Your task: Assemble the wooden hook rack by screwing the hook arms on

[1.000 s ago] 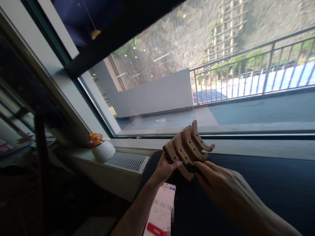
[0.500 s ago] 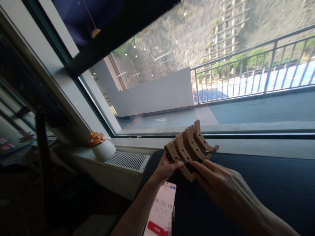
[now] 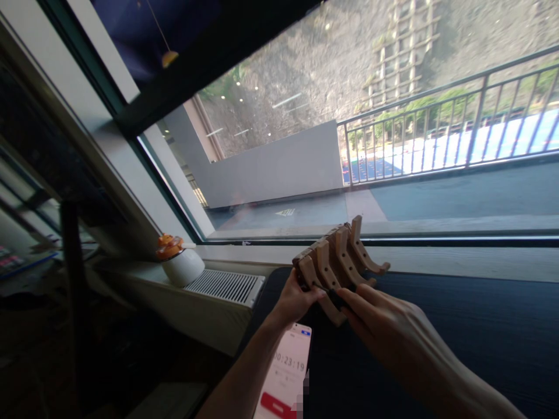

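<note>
A wooden hook rack [image 3: 325, 265], with several curved hooks dotted with dark holes, is held tilted above the dark table. My left hand [image 3: 297, 299] is closed around its near left end, thumb lying by the nearest hook. A screwdriver [image 3: 335, 295] with a dark handle and thin shaft is pinched in the fingers of my right hand [image 3: 384, 317]. Its shaft points left to a hole in the nearest hook; whether the tip sits inside is too small to tell. Below my left wrist lies a phone [image 3: 286, 372] showing a timer.
The dark tabletop [image 3: 480, 326] reaches the window ledge [image 3: 437, 259]. A white pot with an orange top [image 3: 181, 265] stands left, beside a white vent grille [image 3: 227, 286]. Behind the ledge is a large window facing a railing.
The hook rack has turned slightly, its far end shifting a little to the right. Both hands keep their grip, and the screwdriver stays at the nearest hook.
</note>
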`<state>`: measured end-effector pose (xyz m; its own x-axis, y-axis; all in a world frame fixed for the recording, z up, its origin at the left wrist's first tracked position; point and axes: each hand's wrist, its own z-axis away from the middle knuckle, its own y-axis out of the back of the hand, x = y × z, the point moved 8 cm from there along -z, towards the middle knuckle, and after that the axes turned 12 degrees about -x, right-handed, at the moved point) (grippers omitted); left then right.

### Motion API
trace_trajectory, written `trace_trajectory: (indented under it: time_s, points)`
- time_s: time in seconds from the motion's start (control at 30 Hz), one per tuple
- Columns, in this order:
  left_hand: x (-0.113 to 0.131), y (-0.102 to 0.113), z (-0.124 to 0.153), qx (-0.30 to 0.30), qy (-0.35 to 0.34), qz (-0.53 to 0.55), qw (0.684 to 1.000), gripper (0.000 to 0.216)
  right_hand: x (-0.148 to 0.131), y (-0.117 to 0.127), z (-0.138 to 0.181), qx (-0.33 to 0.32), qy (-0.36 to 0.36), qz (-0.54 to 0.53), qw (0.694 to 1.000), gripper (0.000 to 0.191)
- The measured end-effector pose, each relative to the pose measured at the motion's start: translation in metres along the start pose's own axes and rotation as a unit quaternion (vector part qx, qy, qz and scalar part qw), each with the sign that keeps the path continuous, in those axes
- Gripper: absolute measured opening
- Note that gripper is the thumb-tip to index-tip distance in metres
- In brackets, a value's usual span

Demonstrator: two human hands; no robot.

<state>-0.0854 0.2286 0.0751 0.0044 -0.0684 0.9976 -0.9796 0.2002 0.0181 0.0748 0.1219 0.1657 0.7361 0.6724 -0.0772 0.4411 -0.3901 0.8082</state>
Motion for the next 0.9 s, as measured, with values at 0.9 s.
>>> trace_trajectory:
  time_s: [0.9]
  points:
    - [-0.004, 0.002, -0.001, 0.012, -0.011, -0.007, 1.0, 0.049, -0.003, -0.011, 0.006, -0.03, 0.007, 0.015, 0.999, 0.03]
